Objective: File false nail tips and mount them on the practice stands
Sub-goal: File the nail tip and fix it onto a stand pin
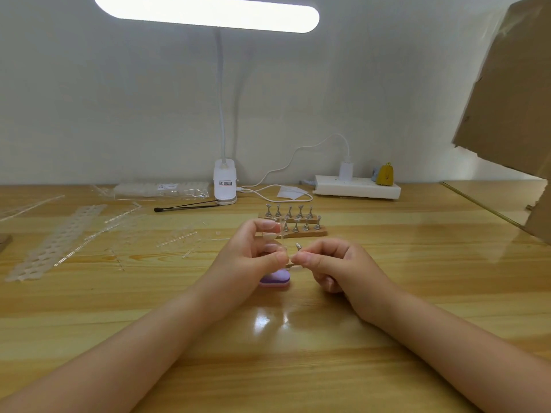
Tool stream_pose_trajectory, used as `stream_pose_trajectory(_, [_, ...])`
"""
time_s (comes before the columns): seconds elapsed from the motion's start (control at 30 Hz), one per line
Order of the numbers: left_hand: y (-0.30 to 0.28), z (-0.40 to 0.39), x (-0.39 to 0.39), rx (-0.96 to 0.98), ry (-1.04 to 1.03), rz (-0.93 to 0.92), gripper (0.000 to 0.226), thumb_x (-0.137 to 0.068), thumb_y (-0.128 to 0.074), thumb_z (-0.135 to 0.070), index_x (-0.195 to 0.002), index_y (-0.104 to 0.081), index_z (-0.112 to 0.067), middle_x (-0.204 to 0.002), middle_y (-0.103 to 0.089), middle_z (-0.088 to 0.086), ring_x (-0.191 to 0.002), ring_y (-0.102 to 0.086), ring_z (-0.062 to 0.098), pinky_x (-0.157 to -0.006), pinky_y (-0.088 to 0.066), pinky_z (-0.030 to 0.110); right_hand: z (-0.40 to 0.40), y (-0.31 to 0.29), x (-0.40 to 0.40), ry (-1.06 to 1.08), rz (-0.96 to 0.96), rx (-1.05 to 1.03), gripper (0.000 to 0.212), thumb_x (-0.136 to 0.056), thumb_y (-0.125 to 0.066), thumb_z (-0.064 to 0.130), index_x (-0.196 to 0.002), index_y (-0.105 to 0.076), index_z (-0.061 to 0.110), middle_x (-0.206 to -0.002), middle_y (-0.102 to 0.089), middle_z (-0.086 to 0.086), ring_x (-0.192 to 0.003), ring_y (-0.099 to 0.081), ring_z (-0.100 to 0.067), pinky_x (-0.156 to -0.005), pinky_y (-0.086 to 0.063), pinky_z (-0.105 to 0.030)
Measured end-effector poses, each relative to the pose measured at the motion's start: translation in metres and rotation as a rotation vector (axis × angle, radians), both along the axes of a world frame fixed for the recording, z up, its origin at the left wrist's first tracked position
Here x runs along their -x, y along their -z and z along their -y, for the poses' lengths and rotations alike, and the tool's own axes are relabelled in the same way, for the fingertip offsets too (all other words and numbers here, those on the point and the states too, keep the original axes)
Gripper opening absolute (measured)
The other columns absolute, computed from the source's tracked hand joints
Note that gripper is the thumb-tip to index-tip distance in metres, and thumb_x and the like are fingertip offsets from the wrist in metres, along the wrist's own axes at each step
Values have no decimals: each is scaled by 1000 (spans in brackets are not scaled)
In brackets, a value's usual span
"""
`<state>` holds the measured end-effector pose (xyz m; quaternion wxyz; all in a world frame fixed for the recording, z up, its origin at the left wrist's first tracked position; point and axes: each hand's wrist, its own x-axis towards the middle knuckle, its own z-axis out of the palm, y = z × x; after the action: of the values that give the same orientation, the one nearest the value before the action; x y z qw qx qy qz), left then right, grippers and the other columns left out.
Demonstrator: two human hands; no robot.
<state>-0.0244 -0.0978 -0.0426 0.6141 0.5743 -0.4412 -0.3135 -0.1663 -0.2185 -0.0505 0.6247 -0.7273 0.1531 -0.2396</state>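
My left hand (258, 254) and my right hand (331, 265) meet fingertip to fingertip above the desk's middle. Between them my left thumb and fingers pinch a clear false nail tip (285, 252). My right thumb and forefinger pinch a small metal practice stand (298, 247) right beside the tip. Under the hands lies a purple and pink buffer block (275, 278), partly hidden. Just behind the hands, two wooden bases (316, 232) carry rows of metal stands (289, 211).
Clear nail-tip sprues and white perforated strips (58, 242) lie scattered at the left. A clip lamp base (225, 181), a plastic bag (161, 190), a black brush (185, 208), a power strip (357, 186) and a cable line the wall. Cardboard (512, 93) stands at the right.
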Motion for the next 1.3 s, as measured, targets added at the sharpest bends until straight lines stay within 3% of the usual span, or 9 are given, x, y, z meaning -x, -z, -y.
stream_pose_trajectory(0.1, [-4, 1, -3, -46, 52, -73, 46, -76, -70, -4, -118, -53, -13, -81, -62, 4, -68, -61, 17, -67, -52, 26, -1, -1, 0, -73, 7, -77, 32, -71, -76, 31, -84, -70, 3, -50, -45, 2, -44, -36, -7, -43, -26, -18])
stream_pose_trajectory(0.2, [-6, 2, -8, -64, 144, -160, 60, -64, -81, -4, -118, -54, -11, -79, -60, 7, -64, -56, 18, -71, -50, 31, -3, -4, 0, -159, 22, -171, 11, -75, -74, 25, -76, -71, 15, -53, -43, -1, -46, -34, -9, -44, -20, -21])
stream_pose_trajectory(0.4, [-9, -1, -15, -35, 435, -368, 44, -72, -61, 4, -114, -55, -6, -75, -47, 12, -66, -42, 23, -66, -52, 33, -8, -6, -2, -290, 41, -261, 7, -77, -69, 25, -71, -72, 23, -54, -45, 4, -47, -37, -8, -44, -22, -19])
stream_pose_trajectory(0.57, [-11, -3, -19, -23, 573, -428, 49, -65, -79, -5, -106, -51, -8, -70, -51, 4, -61, -42, 16, -64, -49, 30, -6, -4, -3, -299, 42, -325, 12, -79, -63, 21, -70, -70, 19, -57, -42, 4, -48, -38, -9, -43, -20, -19])
stream_pose_trajectory(0.67, [-14, -2, -23, 14, 461, -425, 47, -67, -76, -3, -108, -54, -9, -72, -55, 3, -58, -47, 12, -63, -47, 27, -3, -4, -2, -283, 54, -361, 12, -79, -63, 21, -70, -69, 17, -58, -41, 3, -48, -38, -9, -42, -20, -19])
stream_pose_trajectory(0.93, [-2, 6, -47, -373, -460, 346, 28, -88, -49, -14, -115, -53, -18, -84, -60, -2, -67, -56, 11, -60, -42, 28, -3, -3, -3, -75, 75, -378, 15, -65, -79, 18, -76, -73, 10, -54, -44, 0, -45, -37, -8, -40, -21, -18])
stream_pose_trajectory(1.03, [7, 3, -47, -693, -586, 948, 38, -86, -45, -32, -122, -46, -19, -102, -62, -1, -95, -56, 21, -75, -40, 32, -2, -2, -4, -15, 69, -379, 19, -65, -76, 19, -79, -72, 7, -53, -47, 1, -45, -38, -8, -39, -25, -18])
stream_pose_trajectory(1.13, [4, 1, -42, -742, -800, 1408, 39, -87, -42, -42, -118, -46, -18, -111, -56, 2, -101, -48, 24, -84, -34, 35, -1, 0, -5, 26, 78, -373, 23, -66, -75, 19, -83, -71, 4, -52, -48, 2, -45, -39, -8, -38, -28, -18])
stream_pose_trajectory(1.3, [1, -1, -18, -231, -301, 1141, 49, -86, -46, -56, -129, -51, -32, -103, -57, -17, -99, -51, 10, -86, -38, 28, 1, 2, -7, 78, 125, -403, 31, -65, -76, 23, -86, -71, 1, -53, -44, -2, -43, -39, -9, -37, -28, -18])
